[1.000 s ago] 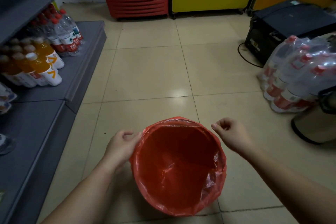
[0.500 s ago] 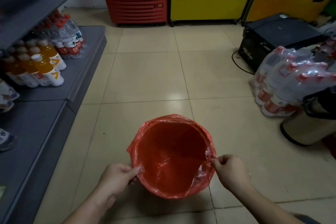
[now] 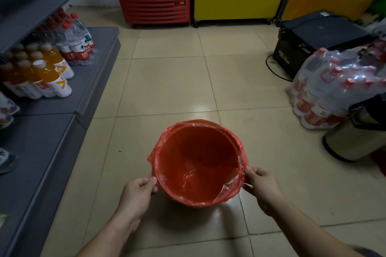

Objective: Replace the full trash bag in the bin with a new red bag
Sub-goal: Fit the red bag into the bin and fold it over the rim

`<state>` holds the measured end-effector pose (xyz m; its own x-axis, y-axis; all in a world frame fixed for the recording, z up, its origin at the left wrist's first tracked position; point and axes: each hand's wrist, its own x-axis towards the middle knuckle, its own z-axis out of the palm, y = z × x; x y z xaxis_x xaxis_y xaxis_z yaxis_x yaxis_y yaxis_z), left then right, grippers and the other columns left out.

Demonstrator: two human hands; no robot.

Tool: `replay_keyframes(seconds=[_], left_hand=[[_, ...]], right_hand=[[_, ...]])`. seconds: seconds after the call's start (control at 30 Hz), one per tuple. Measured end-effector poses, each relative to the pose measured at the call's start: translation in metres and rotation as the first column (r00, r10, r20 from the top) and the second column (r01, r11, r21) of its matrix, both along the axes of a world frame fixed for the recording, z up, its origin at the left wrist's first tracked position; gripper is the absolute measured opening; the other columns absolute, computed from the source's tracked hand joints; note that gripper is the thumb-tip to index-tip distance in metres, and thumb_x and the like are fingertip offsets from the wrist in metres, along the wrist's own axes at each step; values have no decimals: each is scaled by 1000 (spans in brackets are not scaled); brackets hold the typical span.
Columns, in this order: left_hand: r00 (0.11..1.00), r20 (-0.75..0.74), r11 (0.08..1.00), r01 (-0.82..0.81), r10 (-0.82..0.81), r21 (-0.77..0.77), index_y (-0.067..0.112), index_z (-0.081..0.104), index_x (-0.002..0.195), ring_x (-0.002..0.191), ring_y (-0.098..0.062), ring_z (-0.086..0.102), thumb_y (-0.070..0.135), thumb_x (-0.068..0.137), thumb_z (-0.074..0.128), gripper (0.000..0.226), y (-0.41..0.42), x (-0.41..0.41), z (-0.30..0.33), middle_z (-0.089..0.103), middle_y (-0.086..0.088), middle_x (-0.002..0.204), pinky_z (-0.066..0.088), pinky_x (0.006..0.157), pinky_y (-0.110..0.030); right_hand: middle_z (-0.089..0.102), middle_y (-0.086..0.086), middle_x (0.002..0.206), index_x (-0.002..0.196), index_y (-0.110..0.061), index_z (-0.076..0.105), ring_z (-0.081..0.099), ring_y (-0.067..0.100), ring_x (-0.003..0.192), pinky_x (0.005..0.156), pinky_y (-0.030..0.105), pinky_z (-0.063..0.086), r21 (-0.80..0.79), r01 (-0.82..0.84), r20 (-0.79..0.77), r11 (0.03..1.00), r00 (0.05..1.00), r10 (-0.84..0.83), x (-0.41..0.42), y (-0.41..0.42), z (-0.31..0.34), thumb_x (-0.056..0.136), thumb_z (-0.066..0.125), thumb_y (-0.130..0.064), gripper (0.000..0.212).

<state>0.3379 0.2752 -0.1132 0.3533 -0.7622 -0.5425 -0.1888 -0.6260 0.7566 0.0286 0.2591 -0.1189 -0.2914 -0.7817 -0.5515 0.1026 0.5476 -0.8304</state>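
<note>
A round bin stands on the tiled floor in front of me, lined with a red bag whose edge is folded over the rim all the way round. The bin's own walls are hidden under the plastic. My left hand pinches the folded bag edge at the near left of the rim. My right hand grips the bag edge at the near right. The inside of the bag holds nothing. No full trash bag is in view.
A grey shelf unit with orange drink and water bottles runs along the left. Wrapped bottle packs, a black box and a steel lidded bin stand right. Red and yellow coolers line the back.
Both hands slid from the far sides of the rim down to its near sides, taking hold of the bag edge. The view pulled back, so the bin looks smaller.
</note>
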Motion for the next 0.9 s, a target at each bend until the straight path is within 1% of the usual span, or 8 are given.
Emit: replay_keyframes(seconds=[0.1, 0.17, 0.23, 0.33, 0.43, 0.5, 0.67, 0.9], left_hand=[[999, -38, 999, -23, 25, 36, 7, 65, 75, 74, -19, 53, 26, 98, 59, 30, 2, -1, -10, 67, -5, 77, 48, 97, -58], [997, -62, 999, -46, 46, 12, 8, 65, 77, 77, -21, 55, 27, 98, 59, 30, 3, -3, -14, 66, -6, 78, 51, 73, -45], [993, -94, 997, -75, 76, 9, 8, 68, 84, 76, -21, 58, 27, 99, 59, 26, 3, -3, -14, 66, -8, 81, 43, 61, -33], [976, -191, 994, -92, 101, 57, 11, 70, 91, 79, -23, 62, 39, 96, 61, 29, 6, 2, -14, 68, -10, 88, 45, 59, -32], [972, -235, 986, 46, -7, 161, 17, 73, 92, 80, -20, 64, 57, 86, 66, 42, 17, 3, -12, 73, -6, 89, 43, 55, -27], [971, -219, 970, 139, -95, 197, 14, 73, 93, 79, -18, 66, 56, 83, 69, 43, 21, 0, -13, 77, -5, 90, 42, 53, -26], [972, -189, 977, 164, -136, 139, 10, 74, 87, 70, -14, 67, 43, 87, 71, 34, 21, -8, -12, 79, -4, 80, 42, 52, -24], [968, -170, 977, 199, -184, 72, 11, 72, 76, 58, -11, 61, 33, 93, 67, 28, 21, -10, -11, 76, -4, 67, 40, 53, -27]], right_hand=[[60, 11, 73, 76, -8, 59, 54, 18, 67, 70, 34, 49, 36, 26, 106, 999, 994, -29, -2, 0, -10, 101, 53, -14, 27], [58, 14, 77, 79, -7, 59, 54, 18, 67, 70, 33, 49, 49, 16, 124, 999, 992, -22, -1, -1, -16, 101, 52, -15, 24], [61, 16, 82, 83, -7, 60, 56, 20, 71, 70, 34, 49, 36, 22, 120, 999, 992, -26, -1, -1, -13, 101, 53, -18, 22], [67, 10, 86, 89, -7, 63, 58, 20, 77, 71, 35, 50, 52, 36, 20, 998, 999, -37, 2, 9, 1, 97, 59, -30, 25], [65, 7, 82, 87, -6, 65, 58, 20, 69, 63, 34, 47, 137, -11, -98, 991, 995, 25, 15, 37, 8, 83, 68, -57, 51], [69, 9, 75, 82, -5, 68, 60, 18, 62, 56, 32, 46, 188, -76, -145, 979, 984, 104, 28, 51, 5, 73, 70, -69, 65], [72, 5, 59, 71, 1, 69, 64, 17, 53, 56, 34, 49, 132, -83, -297, 988, 947, 120, 47, 52, 1, 77, 68, -62, 63], [73, 5, 60, 68, -7, 70, 62, 16, 52, 51, 29, 46, 86, -75, -315, 994, 944, 98, 45, 55, 4, 86, 64, -53, 49]])
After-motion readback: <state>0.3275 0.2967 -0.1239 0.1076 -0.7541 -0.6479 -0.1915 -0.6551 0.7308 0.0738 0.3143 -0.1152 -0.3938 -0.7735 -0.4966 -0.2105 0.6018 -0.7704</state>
